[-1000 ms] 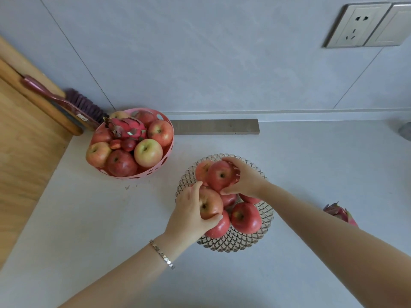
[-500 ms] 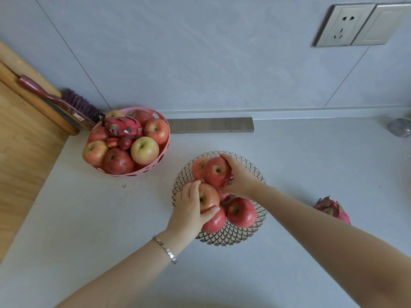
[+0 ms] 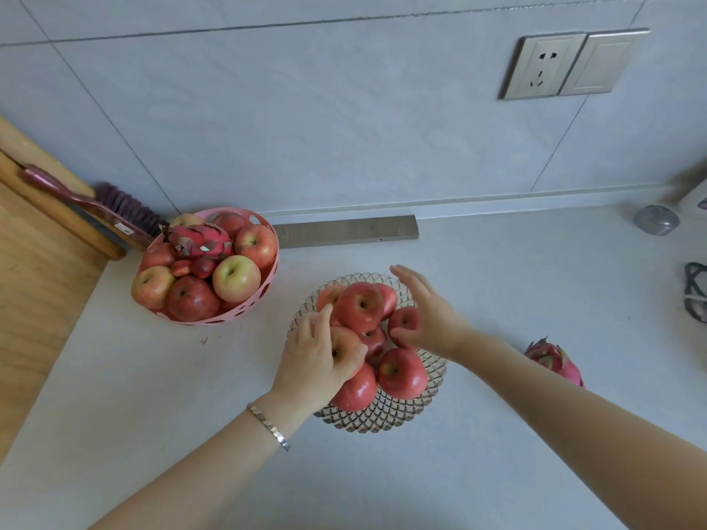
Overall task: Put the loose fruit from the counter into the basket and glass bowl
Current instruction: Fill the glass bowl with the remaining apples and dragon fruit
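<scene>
A glass bowl (image 3: 382, 418) at the counter's middle holds several red apples in a heap. My left hand (image 3: 313, 361) is curled over one apple (image 3: 346, 346) on the bowl's left side. My right hand (image 3: 432, 319) is at the bowl's right side with fingers spread, its thumb and palm against a small red apple (image 3: 405, 323). The top apple (image 3: 359, 306) rests free between both hands. A pink basket (image 3: 237, 315) at the back left is full of apples with a dragon fruit (image 3: 199, 241) on top. Another dragon fruit (image 3: 554, 361) lies loose on the counter, partly behind my right forearm.
A purple brush (image 3: 95, 202) leans by a wooden board (image 3: 30, 300) on the left. A grey strip (image 3: 344, 231) lies along the wall. A small round grey object (image 3: 656, 219) and a dark item (image 3: 696, 292) sit at the far right. A wall socket (image 3: 543, 66) is above.
My right hand has let go of the top apple and opened, shifting right. My left hand still covers its apple. The view has tilted up and left.
</scene>
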{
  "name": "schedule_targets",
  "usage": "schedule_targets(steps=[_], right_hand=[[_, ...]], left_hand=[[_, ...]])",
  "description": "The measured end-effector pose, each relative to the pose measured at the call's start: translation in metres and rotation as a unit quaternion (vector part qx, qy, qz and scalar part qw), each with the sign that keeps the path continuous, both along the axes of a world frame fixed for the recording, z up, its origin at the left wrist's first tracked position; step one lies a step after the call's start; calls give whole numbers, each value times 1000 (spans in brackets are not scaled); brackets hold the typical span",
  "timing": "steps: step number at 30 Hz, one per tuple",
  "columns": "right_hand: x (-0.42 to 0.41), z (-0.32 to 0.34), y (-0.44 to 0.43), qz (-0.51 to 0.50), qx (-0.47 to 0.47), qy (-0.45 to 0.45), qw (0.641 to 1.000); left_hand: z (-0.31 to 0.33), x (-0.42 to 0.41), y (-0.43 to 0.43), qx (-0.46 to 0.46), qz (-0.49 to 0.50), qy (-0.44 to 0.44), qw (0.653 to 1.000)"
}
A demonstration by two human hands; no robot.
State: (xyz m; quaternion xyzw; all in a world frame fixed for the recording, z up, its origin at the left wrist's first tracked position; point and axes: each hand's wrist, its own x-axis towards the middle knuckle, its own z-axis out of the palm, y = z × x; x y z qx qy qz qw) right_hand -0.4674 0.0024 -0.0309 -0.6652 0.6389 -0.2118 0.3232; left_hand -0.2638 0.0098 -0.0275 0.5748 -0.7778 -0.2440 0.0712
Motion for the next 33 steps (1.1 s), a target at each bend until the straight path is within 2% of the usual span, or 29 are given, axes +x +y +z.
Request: schedule_targets(steps=[2,4,6,8,9,13,16,18,20,23,25,28,33], right_hand=[[-29,5,15,-78,-71,32,994],[-64,-1,32,-210,-79,91,970],[-92,-11,49,-324,72,162,929],[-109,-25,71,-372,238,200,875],[-112,-33,81,-376,275,197,862],[-114,-53,100,-406,242,167,865],[-117,-52,103,-438,222,112,864],[-117,-48,101,-456,208,40,864],[-113,-41,96,-461,182,-33,868],[-100,-25,87,-443,148,-114,877],[-89,-14,81,-431,132,-161,878],[-75,3,75,-404,129,-226,877],[-58,12,66,-370,134,-277,876]], left_hand=[[4,-3,-1,2,-6,4,1000],[5,-6,-1,9,-7,0,1000],[4,-8,0,11,-3,3,1000],[1,-11,1,18,-6,6,1000],[0,-12,1,21,-9,8,1000],[1,-12,2,41,6,13,999],[-4,-3,-9,43,53,48,997],[-8,4,-19,41,126,126,983],[-13,10,-27,82,226,198,950],[-34,21,-32,237,333,229,884],[-43,22,-31,279,346,245,862],[-44,20,-28,287,361,257,849],[-52,25,-9,370,378,257,809]])
